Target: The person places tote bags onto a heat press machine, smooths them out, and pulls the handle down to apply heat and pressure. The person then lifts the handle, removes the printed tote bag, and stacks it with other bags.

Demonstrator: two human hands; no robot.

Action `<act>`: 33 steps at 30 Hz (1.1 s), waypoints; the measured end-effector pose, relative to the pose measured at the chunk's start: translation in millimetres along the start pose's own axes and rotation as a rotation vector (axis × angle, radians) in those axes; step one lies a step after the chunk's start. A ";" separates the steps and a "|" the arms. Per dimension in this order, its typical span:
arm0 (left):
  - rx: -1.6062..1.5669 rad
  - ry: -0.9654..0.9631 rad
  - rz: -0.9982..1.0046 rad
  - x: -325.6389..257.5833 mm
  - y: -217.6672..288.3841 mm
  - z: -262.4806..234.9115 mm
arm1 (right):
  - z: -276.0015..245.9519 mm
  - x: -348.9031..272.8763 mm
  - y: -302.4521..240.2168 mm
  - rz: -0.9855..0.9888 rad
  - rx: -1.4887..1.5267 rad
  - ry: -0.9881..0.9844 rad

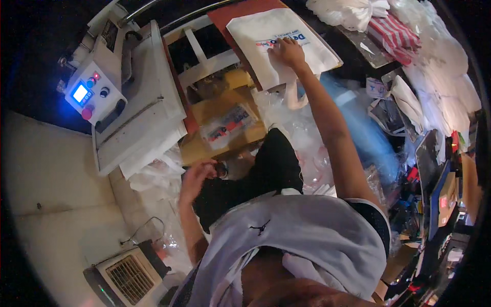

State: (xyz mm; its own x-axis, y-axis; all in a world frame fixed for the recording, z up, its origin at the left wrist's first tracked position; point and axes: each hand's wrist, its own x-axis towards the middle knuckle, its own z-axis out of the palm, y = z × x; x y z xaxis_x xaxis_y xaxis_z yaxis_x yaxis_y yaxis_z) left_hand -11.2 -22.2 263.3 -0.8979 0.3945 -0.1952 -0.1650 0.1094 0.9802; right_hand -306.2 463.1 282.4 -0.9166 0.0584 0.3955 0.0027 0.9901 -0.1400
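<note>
My right hand (289, 54) lies on a white bag (255, 69) with blue and red print, its fingers stretched over the printed patch. The bag rests flat on a red-brown board (219, 18), and its loop handle (294, 96) hangs off the near edge. Down by my left knee is my left hand (198, 176), fingers loosely bent and nothing visible in them. Its fingertips are near a small dark round thing (221, 169) that I cannot make out. Beyond it, a clear-wrapped printed piece (228, 125) sits on a brown cardboard surface (245, 97).
A white machine (148, 97) with a lit control box (94, 94) stands at the left. Clear plastic and a blue bag (358, 128) fill the space right of my legs. White bags (440, 77) and a red-striped bag (394, 38) pile up far right. A beige heater-like unit (130, 276) sits lower left.
</note>
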 end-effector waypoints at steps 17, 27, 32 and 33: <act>1.146 0.674 0.486 64.8 191.7 -173.2 | -12.6 -11.2 -10.9 -0.043 0.095 0.147; 1.146 0.630 0.427 60.1 206.8 -141.0 | -113.7 -126.9 -97.7 -0.098 0.694 0.281; 1.283 0.713 0.551 121.8 204.7 -85.6 | -153.0 -131.5 -126.8 -0.197 0.917 0.161; 1.264 0.721 0.523 135.4 203.7 -72.7 | -158.8 -130.1 -139.6 -0.229 0.884 0.191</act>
State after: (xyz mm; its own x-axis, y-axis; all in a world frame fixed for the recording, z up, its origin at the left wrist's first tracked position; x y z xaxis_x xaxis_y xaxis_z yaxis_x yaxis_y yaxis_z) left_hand -196.1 -12.9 438.9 -0.8044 0.1654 0.5706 0.3271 0.9250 0.1931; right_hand -123.9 337.5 394.7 -0.7755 -0.0291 0.6306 -0.5474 0.5285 -0.6489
